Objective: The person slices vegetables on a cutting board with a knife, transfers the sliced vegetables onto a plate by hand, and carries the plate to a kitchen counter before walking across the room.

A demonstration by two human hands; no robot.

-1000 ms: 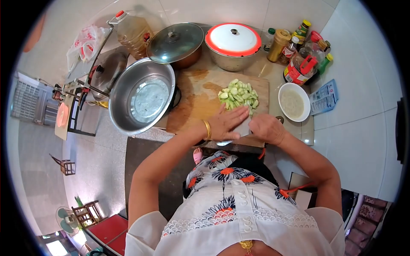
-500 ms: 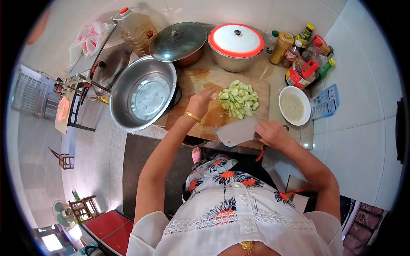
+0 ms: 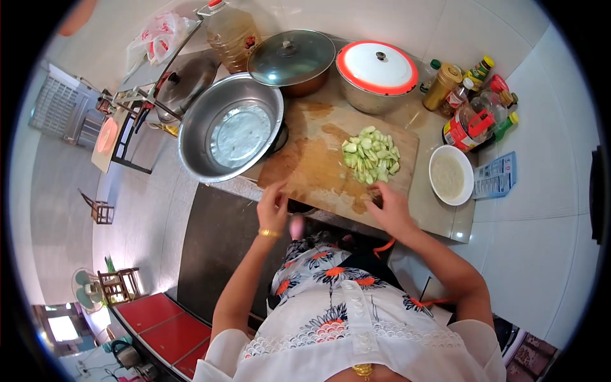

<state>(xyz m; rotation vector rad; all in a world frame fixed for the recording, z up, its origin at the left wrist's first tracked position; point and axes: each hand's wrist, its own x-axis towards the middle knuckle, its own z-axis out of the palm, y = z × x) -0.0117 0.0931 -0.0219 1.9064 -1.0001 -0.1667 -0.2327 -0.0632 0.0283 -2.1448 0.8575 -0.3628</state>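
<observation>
At the near left edge of the wooden cutting board (image 3: 312, 159) is my left hand (image 3: 272, 209), its fingers loosely bent and apart from the thumb, holding nothing that shows. My right hand (image 3: 389, 210) is over the board's near right part, fingers curled. A dark patch shows between its thumb and fingers; I cannot make out what it is. The cleaver's blade is not visible. Just beyond my right hand, pale green vegetable slices (image 3: 371, 155) lie heaped on the board.
A wide metal basin (image 3: 191, 137) stands left of the board. Behind are a glass-lidded pan (image 3: 291, 58), a white-lidded pot (image 3: 375, 67) and an oil jug (image 3: 232, 38). On the right are a white bowl of cloudy liquid (image 3: 450, 175), several seasoning bottles (image 3: 468, 130) and a blue-white packet (image 3: 496, 175).
My left hand has drawn back from beside the slices to the board's near left edge. The cleaver blade, visible earlier at my right hand, no longer shows. The view has shifted slightly.
</observation>
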